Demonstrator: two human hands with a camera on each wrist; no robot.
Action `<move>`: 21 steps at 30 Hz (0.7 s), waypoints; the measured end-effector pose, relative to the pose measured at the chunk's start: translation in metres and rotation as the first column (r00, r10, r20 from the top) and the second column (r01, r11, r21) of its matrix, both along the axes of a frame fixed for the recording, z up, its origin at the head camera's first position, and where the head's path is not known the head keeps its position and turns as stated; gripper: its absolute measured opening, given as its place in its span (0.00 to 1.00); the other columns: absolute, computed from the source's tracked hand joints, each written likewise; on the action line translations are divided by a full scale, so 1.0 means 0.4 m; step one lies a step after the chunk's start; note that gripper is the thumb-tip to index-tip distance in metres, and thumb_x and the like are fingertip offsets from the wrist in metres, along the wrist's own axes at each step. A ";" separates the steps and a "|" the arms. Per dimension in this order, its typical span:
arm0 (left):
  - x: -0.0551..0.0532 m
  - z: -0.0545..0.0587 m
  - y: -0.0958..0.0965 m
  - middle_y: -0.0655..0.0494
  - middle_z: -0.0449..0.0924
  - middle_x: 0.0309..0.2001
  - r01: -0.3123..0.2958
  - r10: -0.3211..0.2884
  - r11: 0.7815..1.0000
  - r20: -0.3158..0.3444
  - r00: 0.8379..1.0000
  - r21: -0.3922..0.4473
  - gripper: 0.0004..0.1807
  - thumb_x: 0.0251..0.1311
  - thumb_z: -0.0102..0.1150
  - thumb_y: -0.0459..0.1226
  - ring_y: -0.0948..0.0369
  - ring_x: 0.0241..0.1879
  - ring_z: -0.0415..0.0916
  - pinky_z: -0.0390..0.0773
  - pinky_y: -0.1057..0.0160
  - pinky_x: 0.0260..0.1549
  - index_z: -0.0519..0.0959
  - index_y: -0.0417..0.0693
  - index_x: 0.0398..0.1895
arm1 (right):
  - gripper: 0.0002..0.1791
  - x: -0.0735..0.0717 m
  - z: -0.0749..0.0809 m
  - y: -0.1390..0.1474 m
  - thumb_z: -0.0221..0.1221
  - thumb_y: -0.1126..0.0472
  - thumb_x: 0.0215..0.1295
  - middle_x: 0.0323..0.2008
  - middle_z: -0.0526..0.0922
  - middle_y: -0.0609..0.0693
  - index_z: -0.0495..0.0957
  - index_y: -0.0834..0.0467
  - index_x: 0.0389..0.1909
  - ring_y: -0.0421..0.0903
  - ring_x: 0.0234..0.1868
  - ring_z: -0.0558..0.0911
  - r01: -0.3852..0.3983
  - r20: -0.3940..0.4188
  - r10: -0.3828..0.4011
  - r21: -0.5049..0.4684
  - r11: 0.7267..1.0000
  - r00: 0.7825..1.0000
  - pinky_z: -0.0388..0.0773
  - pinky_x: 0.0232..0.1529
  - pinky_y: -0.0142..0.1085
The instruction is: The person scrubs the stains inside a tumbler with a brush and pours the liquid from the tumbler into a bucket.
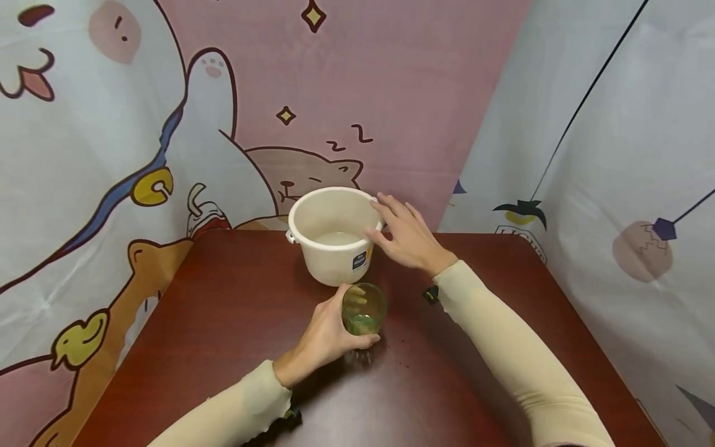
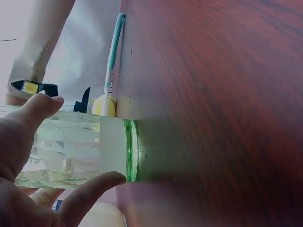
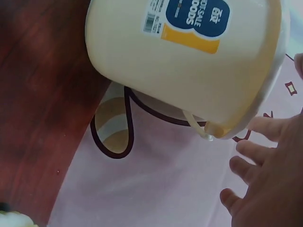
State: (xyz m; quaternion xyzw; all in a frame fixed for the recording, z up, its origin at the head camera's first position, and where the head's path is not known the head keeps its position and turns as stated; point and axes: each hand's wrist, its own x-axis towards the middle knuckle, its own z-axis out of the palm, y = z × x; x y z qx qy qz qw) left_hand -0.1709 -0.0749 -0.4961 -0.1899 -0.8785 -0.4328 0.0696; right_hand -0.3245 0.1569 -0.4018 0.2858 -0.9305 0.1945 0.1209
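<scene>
My left hand (image 1: 329, 329) grips a clear green drinking glass (image 1: 364, 309) in front of the bucket, with the thumb and fingers around its sides. In the left wrist view, droplets cling to the glass (image 2: 71, 146); its base is close to the table, and I cannot tell whether it touches. A cream plastic bucket (image 1: 335, 264) stands upright behind it, with what looks like shallow water inside. My right hand (image 1: 408, 239) is at the bucket's right rim, fingers spread and fairly straight; contact is unclear. The right wrist view shows the bucket's label and handle hinge (image 3: 214, 130).
A dark red-brown table (image 1: 223, 323) bears everything, with a few small marks or drops near the glass. Patterned cartoon cloth (image 1: 402, 93) hangs behind and at both sides. A teal-and-white stick with a yellow end (image 2: 113, 52) shows beyond the glass in the left wrist view.
</scene>
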 end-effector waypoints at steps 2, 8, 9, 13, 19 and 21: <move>-0.002 -0.001 0.000 0.63 0.93 0.59 -0.005 0.005 1.000 0.006 1.000 0.000 0.47 0.46 0.98 0.47 0.62 0.56 0.93 0.91 0.57 0.58 0.78 0.62 0.69 | 0.48 -0.018 0.005 -0.010 0.46 0.25 0.88 0.96 0.57 0.55 0.61 0.50 0.94 0.58 0.97 0.56 -0.012 0.014 0.012 0.040 0.999 1.000 0.45 0.96 0.67; 0.003 -0.004 0.000 0.62 0.93 0.58 -0.007 0.007 1.000 0.010 1.000 0.006 0.47 0.46 0.98 0.47 0.61 0.56 0.93 0.91 0.57 0.57 0.78 0.61 0.69 | 0.49 -0.060 0.020 -0.035 0.43 0.23 0.88 0.97 0.53 0.52 0.58 0.47 0.96 0.57 0.98 0.51 -0.042 0.048 0.035 0.148 0.988 0.998 0.43 0.96 0.67; 0.004 -0.003 0.000 0.62 0.93 0.58 -0.006 0.006 1.000 0.008 1.000 0.008 0.47 0.46 0.98 0.46 0.61 0.56 0.94 0.92 0.57 0.57 0.78 0.60 0.69 | 0.49 -0.066 0.023 -0.039 0.42 0.23 0.87 0.97 0.52 0.52 0.57 0.47 0.96 0.57 0.99 0.51 -0.043 0.054 0.035 0.164 0.986 0.998 0.42 0.96 0.67; 0.004 0.002 0.000 0.61 0.93 0.59 -0.005 0.005 1.000 -0.001 1.000 0.008 0.47 0.45 0.99 0.47 0.59 0.57 0.94 0.92 0.56 0.57 0.78 0.59 0.68 | 0.54 -0.088 0.038 -0.047 0.39 0.18 0.84 0.98 0.49 0.51 0.55 0.46 0.97 0.57 0.99 0.48 -0.055 0.094 0.036 0.213 0.975 0.995 0.38 0.96 0.67; 0.000 0.003 0.002 0.61 0.92 0.60 0.004 -0.004 1.000 -0.016 1.000 0.013 0.48 0.46 0.98 0.46 0.60 0.57 0.93 0.92 0.57 0.57 0.78 0.60 0.69 | 0.58 -0.115 0.032 -0.044 0.35 0.13 0.81 0.99 0.45 0.51 0.52 0.47 0.97 0.56 0.99 0.46 -0.092 0.133 0.066 0.204 0.975 0.989 0.40 0.97 0.65; 0.002 0.001 0.003 0.62 0.93 0.61 0.006 -0.006 1.000 -0.012 1.000 0.011 0.48 0.46 0.98 0.47 0.61 0.57 0.93 0.91 0.58 0.57 0.78 0.60 0.69 | 0.58 -0.117 0.023 -0.040 0.36 0.14 0.82 0.99 0.44 0.53 0.51 0.49 0.98 0.57 0.99 0.46 -0.102 0.139 0.075 0.193 0.976 0.987 0.44 0.97 0.64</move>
